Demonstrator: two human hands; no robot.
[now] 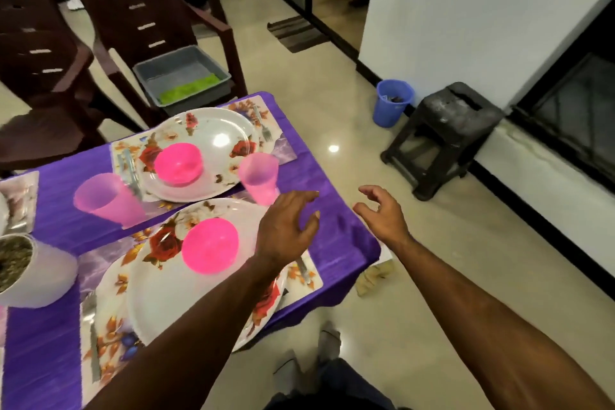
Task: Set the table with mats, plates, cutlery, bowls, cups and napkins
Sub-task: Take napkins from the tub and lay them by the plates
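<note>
On the purple tablecloth (336, 243) lie two floral mats, each bearing a white flowered plate (159, 296) with a pink bowl on it: the near bowl (210, 246) and the far bowl (178, 163) on the far plate (219, 140). A pink cup (259, 178) stands at the right between the settings, another pink cup (106, 198) at the left. A fork (264, 128) lies on the far mat. My left hand (288, 226) hovers just below the right cup, fingers relaxed, holding nothing. My right hand (382, 211) hangs beyond the table's edge over the floor, fingers loosely spread, empty.
A grey tub (181, 75) with something green in it sits on a brown chair (146, 10) behind the table. A white pot (36, 270) stands at the left. A blue bin (392, 101) and a dark stool (442, 136) are on the floor to the right.
</note>
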